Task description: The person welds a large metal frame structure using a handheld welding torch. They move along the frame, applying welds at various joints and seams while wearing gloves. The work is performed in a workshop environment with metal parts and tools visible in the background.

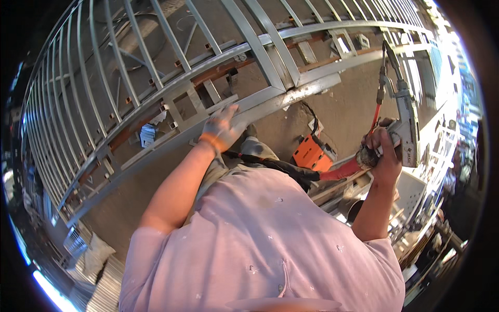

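My right hand (383,151) is wrapped round the grip of a white handheld welding gun (409,125), raised at the right. Its long dark nozzle points away from me, and a thin red hose (375,115) runs alongside. A thick cable in a red sleeve (340,171) trails from the grip toward my waist. My left hand (221,127), in a grey glove with an orange cuff, lies with fingers extended at the near edge of a metal frame (254,99). Its fingertips are by the corner of the flat bars; firm contact is hard to tell.
A long railing of parallel metal bars (117,57) spans the far side, resting on supports. An orange box-shaped unit (313,153) with a black cable stands on the floor ahead of me. Metal stock and a perforated white panel (410,190) crowd the right; stacked strips (106,286) lie lower left.
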